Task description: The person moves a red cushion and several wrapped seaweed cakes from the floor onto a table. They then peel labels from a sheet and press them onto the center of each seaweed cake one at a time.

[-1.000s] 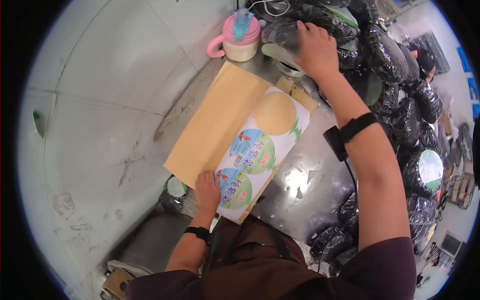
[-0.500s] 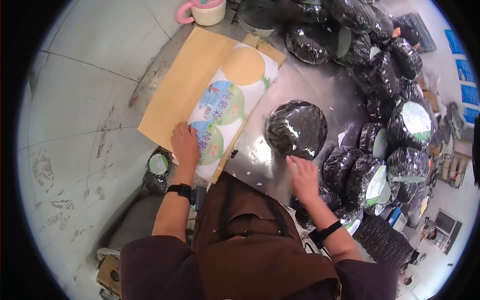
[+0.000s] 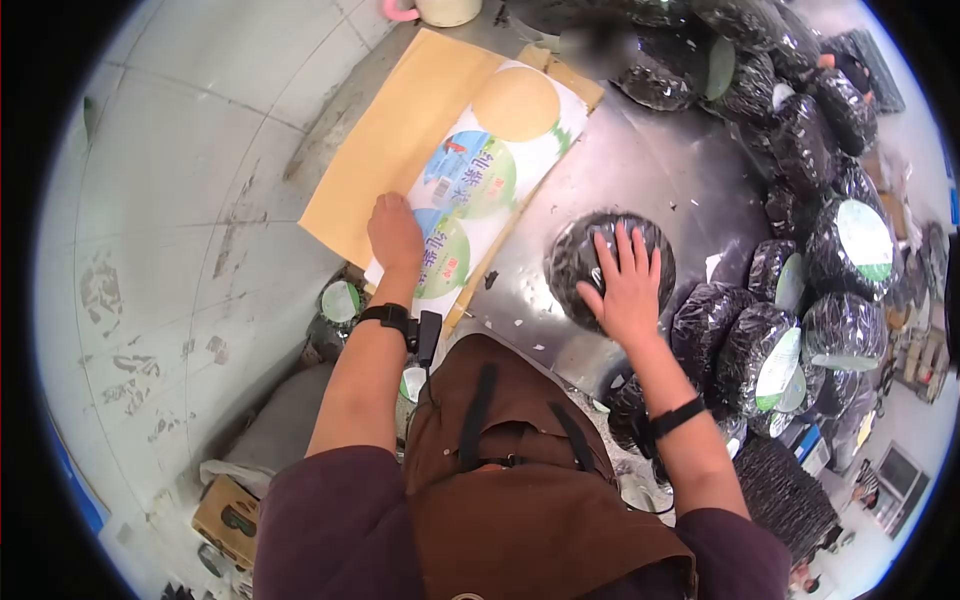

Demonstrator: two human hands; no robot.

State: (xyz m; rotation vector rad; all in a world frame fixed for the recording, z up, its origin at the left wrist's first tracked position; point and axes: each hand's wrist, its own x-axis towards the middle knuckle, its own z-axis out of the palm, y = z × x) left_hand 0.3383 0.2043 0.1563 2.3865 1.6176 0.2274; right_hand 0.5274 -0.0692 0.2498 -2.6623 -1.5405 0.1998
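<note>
A strip of printed labels, white with green and blue rounds, lies on tan backing paper at the table's left side. My left hand rests at the strip's left edge, its fingers curled in against the labels; the fingertips are hidden. On the metal table sits a round, dark seaweed pack wrapped in clear film. My right hand lies flat on top of it with the fingers spread.
Film-wrapped seaweed packs are piled along the right and far sides, some bearing round labels. A cup with a pink handle stands at the far left edge. A tiled wall borders the left.
My right hand has moved forward from the pack's near edge onto its top and spread out. My left hand's fingers have curled in at the label strip. The whole view has shifted slightly.
</note>
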